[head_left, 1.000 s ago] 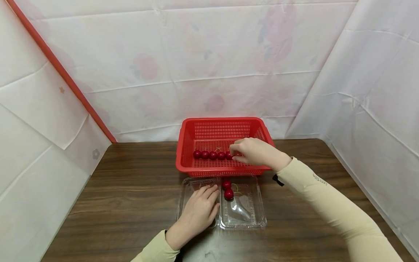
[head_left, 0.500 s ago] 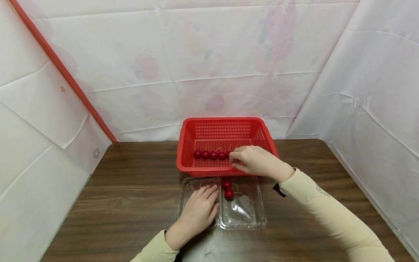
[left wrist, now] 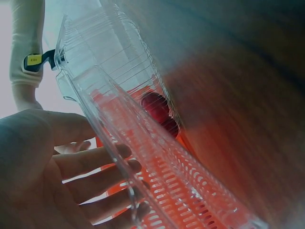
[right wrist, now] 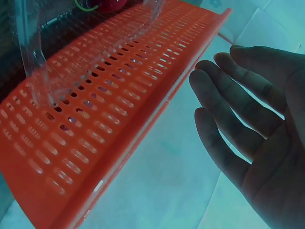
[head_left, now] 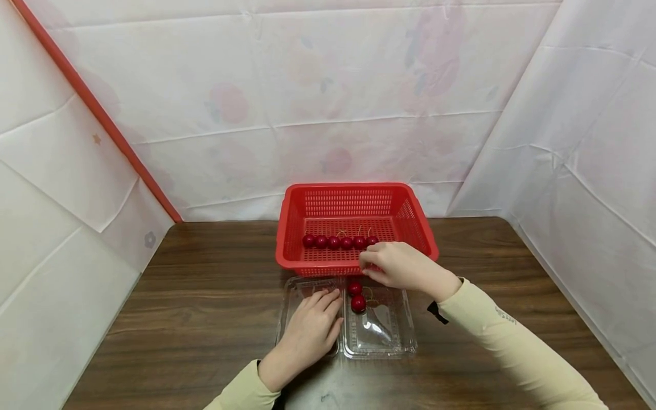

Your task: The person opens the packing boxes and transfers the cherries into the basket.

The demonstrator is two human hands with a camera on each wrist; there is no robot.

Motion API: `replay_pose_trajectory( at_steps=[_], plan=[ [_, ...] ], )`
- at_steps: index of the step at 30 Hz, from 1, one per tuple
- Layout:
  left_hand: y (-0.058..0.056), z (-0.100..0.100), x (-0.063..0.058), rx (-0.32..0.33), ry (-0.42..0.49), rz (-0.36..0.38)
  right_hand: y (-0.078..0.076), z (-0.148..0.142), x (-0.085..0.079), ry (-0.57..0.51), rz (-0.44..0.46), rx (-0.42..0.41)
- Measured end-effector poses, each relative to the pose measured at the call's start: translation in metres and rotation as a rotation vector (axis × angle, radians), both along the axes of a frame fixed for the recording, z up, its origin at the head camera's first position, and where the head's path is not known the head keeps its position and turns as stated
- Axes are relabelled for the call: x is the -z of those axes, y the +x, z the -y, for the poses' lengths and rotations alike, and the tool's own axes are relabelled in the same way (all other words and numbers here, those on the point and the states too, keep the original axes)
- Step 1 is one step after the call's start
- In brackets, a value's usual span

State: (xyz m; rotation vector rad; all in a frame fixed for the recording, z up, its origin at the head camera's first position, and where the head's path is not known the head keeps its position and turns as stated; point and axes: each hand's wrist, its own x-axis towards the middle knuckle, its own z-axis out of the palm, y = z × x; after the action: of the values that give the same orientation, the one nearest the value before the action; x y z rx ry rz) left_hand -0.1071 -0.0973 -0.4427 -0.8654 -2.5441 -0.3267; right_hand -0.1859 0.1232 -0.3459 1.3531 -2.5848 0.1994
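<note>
Two dark red cherries (head_left: 358, 303) with thin green stems lie in the right half of a clear plastic clamshell box (head_left: 379, 347). My left hand (head_left: 312, 327) rests on the box's other half, fingers stretched out; in the left wrist view, its fingertips meet the clear plastic wall (left wrist: 109, 143). Several more cherries (head_left: 334, 243) form a row inside the red basket (head_left: 287, 265). Above the basket's front rim is my right hand (head_left: 397, 266), fingers loosely bent. Seen from the right wrist, that hand (right wrist: 248, 105) has nothing between thumb and fingers.
The basket stands at the back of the dark wooden table (head_left: 205, 296), directly behind the clear box. White printed cloth (head_left: 307, 114) hangs behind the table and along both sides. A red strip (head_left: 97, 114) runs down the left corner.
My right hand has drawn back from the right end of the cherry row toward the basket's front rim, uncovering the last cherry there. My left hand has stayed in place.
</note>
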Motion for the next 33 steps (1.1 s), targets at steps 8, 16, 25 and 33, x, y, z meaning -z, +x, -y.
replay_pose_trajectory(
  at_steps=[8,16,25,33],
  plan=[
    [0.000,0.000,0.000,0.001,0.005,-0.006,0.006,-0.001,0.011,-0.009,0.003,0.006],
    [0.000,0.000,0.000,0.001,-0.005,0.001,0.009,-0.002,0.018,-0.020,0.011,0.006],
    [0.000,0.000,0.000,0.006,0.005,0.002,0.011,0.000,0.028,-0.007,0.031,0.000],
    [0.000,0.000,0.001,0.004,0.006,-0.014,0.012,0.001,0.043,-0.001,0.044,0.004]
  ],
)
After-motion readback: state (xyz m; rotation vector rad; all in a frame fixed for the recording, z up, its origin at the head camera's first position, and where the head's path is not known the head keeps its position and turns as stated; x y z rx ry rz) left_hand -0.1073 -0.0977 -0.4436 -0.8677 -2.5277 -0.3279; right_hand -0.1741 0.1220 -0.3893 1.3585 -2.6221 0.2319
